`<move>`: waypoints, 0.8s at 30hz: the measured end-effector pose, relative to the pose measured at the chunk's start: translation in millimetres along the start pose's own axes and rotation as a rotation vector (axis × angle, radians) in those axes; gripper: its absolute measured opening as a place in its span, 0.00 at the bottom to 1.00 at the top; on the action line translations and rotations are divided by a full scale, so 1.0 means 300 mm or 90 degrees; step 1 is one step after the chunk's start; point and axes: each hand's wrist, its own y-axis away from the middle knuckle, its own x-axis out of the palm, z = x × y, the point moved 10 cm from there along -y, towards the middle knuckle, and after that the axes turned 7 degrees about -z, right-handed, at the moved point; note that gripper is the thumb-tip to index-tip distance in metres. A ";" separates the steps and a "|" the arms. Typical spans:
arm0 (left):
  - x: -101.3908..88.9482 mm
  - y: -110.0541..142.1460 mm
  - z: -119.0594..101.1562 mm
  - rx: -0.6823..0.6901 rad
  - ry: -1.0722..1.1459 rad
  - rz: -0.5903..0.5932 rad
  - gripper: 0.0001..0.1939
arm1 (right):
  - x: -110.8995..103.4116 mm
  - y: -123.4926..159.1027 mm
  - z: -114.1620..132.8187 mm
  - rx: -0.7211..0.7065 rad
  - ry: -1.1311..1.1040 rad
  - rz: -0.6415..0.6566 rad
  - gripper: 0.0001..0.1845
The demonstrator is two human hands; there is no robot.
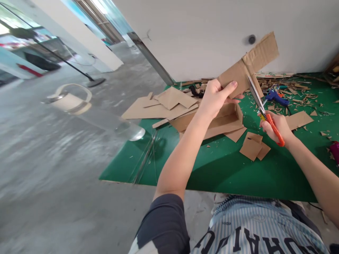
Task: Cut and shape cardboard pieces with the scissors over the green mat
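Observation:
My left hand (215, 97) is closed on the lower end of a long strip of brown corrugated cardboard (261, 53), thumb on its front face, holding it up over the green mat (212, 169). My right hand (277, 125) grips orange-handled scissors (261, 107). The scissor blades point up and bite into the strip near its middle fold. Both hands are raised above the mat, close together.
Flat cardboard sheets (161, 104) and an open cardboard box (219, 120) lie on the mat under my left arm. Small cut squares (253, 146) sit below the scissors. A blue glue gun (277, 97) and many scraps lie at the back right. A clear sheet (143, 158) overhangs the mat's left edge.

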 end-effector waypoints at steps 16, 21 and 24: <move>0.016 0.014 -0.021 -0.008 -0.024 0.052 0.22 | 0.023 0.015 0.060 -0.001 -0.098 0.052 0.39; 0.020 0.012 0.005 -0.029 -0.043 0.053 0.20 | 0.008 0.005 0.039 0.007 0.016 0.008 0.38; 0.024 0.016 -0.002 -0.026 -0.020 0.065 0.20 | -0.009 0.000 0.047 -0.011 0.081 -0.018 0.38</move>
